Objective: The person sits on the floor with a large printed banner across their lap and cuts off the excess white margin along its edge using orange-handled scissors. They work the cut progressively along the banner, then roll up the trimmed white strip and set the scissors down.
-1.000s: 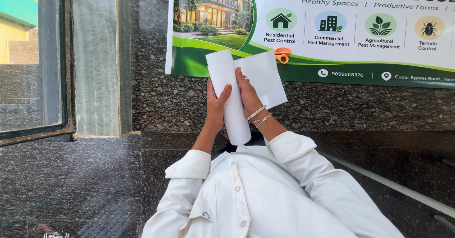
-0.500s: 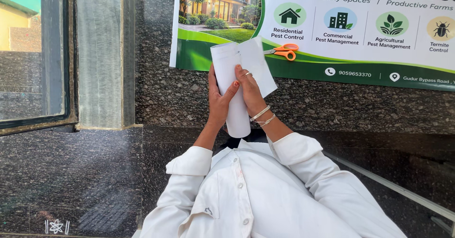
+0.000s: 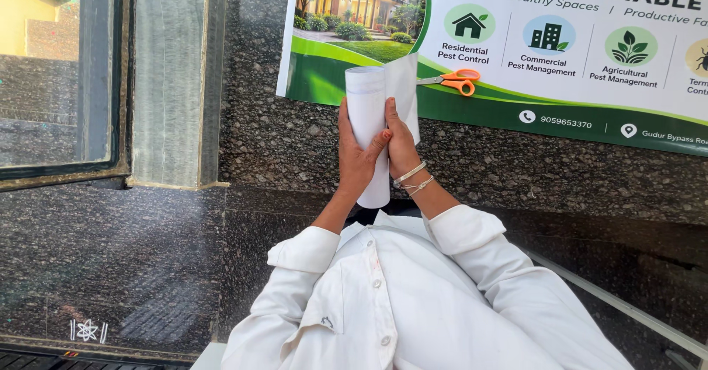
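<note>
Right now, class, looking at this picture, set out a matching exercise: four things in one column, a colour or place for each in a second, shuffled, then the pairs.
Things:
1. paper roll
2. scissors
3. bangles
4. banner

Descriptions:
A. orange handles
B. on the right wrist
C. gripped by both hands
D. fixed to the stone wall

Pairs: 1-C, 2-A, 3-B, 4-D

Shopfront: granite floor (image 3: 147, 252), advertising banner (image 3: 560, 53)

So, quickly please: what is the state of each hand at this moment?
Left hand: closed around the rolled white paper.
Right hand: closed on the same roll, fingers against its loose outer sheet.
</note>
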{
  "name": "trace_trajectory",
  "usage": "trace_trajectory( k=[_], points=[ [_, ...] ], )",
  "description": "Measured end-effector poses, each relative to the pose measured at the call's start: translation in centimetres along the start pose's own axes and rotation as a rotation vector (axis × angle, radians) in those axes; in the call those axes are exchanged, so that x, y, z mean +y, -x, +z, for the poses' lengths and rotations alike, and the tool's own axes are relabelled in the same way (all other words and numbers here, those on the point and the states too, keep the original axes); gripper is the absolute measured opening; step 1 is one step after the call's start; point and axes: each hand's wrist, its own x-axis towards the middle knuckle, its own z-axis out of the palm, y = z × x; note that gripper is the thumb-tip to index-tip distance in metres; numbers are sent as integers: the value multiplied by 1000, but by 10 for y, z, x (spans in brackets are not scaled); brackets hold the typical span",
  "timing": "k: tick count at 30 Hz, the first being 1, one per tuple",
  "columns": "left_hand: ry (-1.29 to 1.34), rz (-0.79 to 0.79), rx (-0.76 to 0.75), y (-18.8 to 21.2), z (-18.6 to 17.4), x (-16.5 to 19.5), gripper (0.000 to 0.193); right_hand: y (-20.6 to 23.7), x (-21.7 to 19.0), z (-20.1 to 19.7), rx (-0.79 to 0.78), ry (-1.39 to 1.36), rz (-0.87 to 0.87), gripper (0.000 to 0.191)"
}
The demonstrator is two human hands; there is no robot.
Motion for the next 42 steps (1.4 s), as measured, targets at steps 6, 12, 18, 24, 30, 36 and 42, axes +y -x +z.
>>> trace_trajectory(
  k=[6, 12, 18, 24, 30, 36, 42],
  points=[
    [288, -322, -271, -8, -25, 8, 93, -16, -10, -6, -220, -261, 167, 54],
    [316, -244, -134, -5, -20, 2, 74, -21, 22, -9, 65, 124, -147, 57],
    [450, -401, -131, -6, -25, 5, 79, -7, 3, -2, -53, 8, 93, 61],
    [544, -627, -130, -5, -41, 10, 81, 5, 5, 7, -53, 225, 98, 54],
    [377, -488, -70, -1, -39, 18, 81, 9, -29, 6, -31, 644, -530, 49],
    [-15, -437, -111, 2, -37, 15, 86, 7, -56, 2, -407, 676, -285, 29],
    [436, -811, -539, 19, -77, -11, 84, 11, -58, -10, -504, 197, -100, 32]
  ],
)
